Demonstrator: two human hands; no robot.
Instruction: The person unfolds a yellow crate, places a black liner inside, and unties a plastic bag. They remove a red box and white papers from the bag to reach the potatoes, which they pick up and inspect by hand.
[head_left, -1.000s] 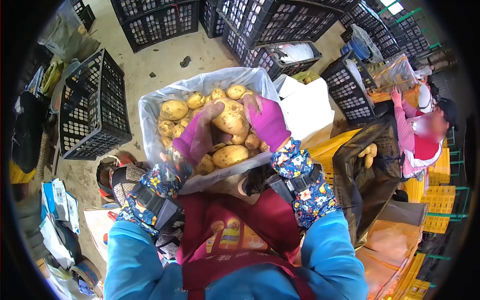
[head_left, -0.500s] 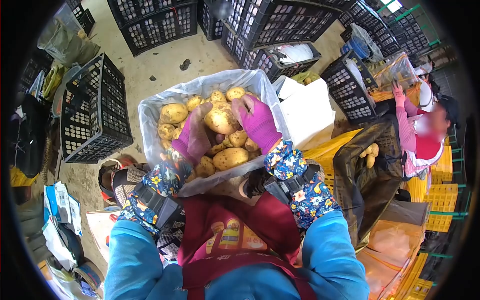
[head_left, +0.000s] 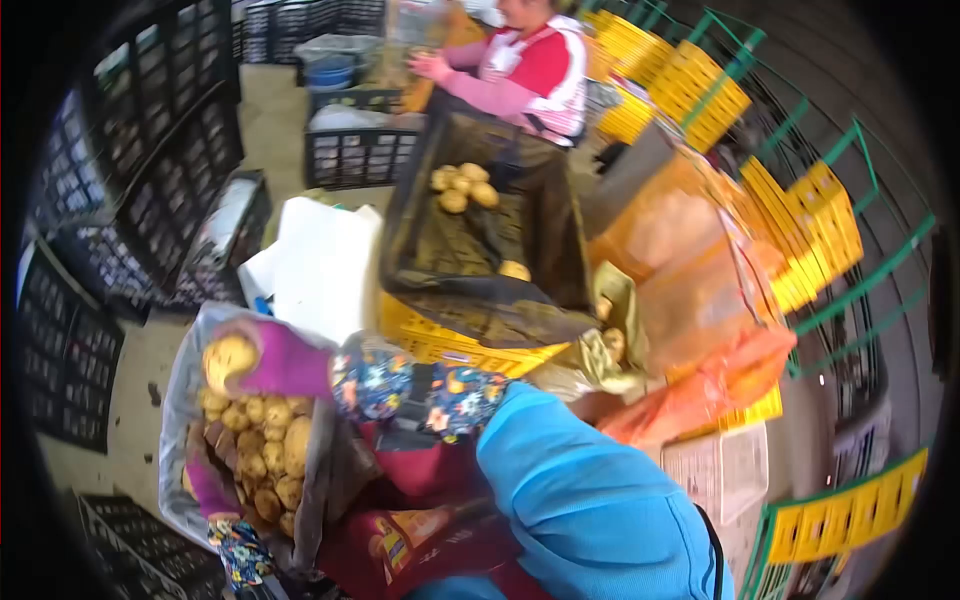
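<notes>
My right hand, in a purple glove, grips a large potato above the left side of the view. Beneath it stands a crate lined with clear plastic, filled with potatoes. My left hand, also purple-gloved with soiled fingers, is low at the crate's left side. Its fingers stretch over the potatoes, somewhat blurred, with nothing visible in them. Right of the crate, a yellow crate with a dark liner has several potatoes inside.
White board-like pieces lie between the two crates. A co-worker in pink sleeves stands behind the dark-lined crate. Black crates are stacked at the left. Orange plastic sheeting and yellow crates occupy the right.
The view has swung right, bringing the dark-lined crate to the middle. My hands have separated; the potato that was between both is now in my right hand alone.
</notes>
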